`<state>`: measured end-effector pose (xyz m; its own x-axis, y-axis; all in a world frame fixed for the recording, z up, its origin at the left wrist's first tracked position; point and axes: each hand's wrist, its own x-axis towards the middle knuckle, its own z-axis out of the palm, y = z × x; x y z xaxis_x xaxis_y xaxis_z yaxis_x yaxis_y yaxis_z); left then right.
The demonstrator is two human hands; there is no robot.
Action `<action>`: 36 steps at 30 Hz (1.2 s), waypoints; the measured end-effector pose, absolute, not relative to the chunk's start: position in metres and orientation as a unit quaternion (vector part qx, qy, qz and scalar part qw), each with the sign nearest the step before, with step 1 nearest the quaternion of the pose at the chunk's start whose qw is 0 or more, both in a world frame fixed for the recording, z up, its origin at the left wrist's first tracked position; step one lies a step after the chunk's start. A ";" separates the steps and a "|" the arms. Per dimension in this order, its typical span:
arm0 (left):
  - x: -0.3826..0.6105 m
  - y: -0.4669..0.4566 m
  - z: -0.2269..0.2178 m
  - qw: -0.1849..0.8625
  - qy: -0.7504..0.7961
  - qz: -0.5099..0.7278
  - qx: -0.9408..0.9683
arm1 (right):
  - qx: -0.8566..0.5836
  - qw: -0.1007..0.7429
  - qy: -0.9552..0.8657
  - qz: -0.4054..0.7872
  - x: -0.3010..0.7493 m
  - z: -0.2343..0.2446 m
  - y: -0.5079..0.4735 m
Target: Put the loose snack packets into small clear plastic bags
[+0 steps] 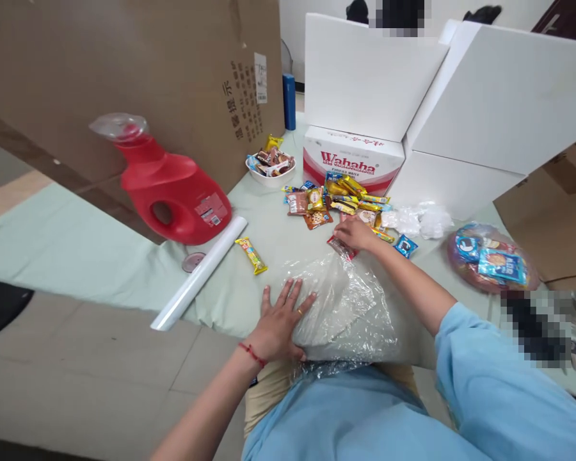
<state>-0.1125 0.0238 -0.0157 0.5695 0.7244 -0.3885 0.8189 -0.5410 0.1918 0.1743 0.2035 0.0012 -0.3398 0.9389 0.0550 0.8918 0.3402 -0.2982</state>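
My left hand (284, 319) lies with fingers spread at the left edge of a clear plastic bag (360, 307), which is flat and crinkled along the table's front edge. Just beyond the bag, my right hand (354, 233) is closed on a small dark red snack packet (342, 248) at the near side of a snack heap. That heap holds several wrapped snacks, among them a brown packet (318, 219) and yellow-wrapped pieces (352, 186). A yellow snack bar (252, 255) lies apart, left of the bag. My right fingertips are partly hidden.
A red detergent jug (187, 192) and a white roll (201, 272) are on the left by a large cardboard box (173, 70). A white bowl of snacks (270, 176) and a Wahaha carton (352, 157) stand behind. On the right are clear plastic pieces (417, 219) and a wrapped snack bundle (492, 259).
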 end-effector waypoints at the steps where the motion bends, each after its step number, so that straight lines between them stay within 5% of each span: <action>1: -0.113 0.024 -0.016 0.180 0.444 -0.134 0.867 | -0.572 0.104 -0.807 0.101 0.170 0.004 0.210; 11: -0.114 0.025 -0.016 0.188 0.446 -0.134 0.865 | -0.567 0.021 -0.823 0.015 0.116 0.003 0.246; 19: -0.113 0.025 -0.018 0.182 0.443 -0.133 0.868 | -0.505 0.170 -0.840 0.100 0.163 0.057 0.148; 27: -0.111 0.025 -0.014 0.175 0.451 -0.144 0.863 | -0.468 0.031 -0.857 0.213 0.152 0.022 0.038; 36: -0.107 0.024 -0.014 0.168 0.458 -0.142 0.861 | -0.506 0.012 -0.846 0.166 0.138 0.046 0.149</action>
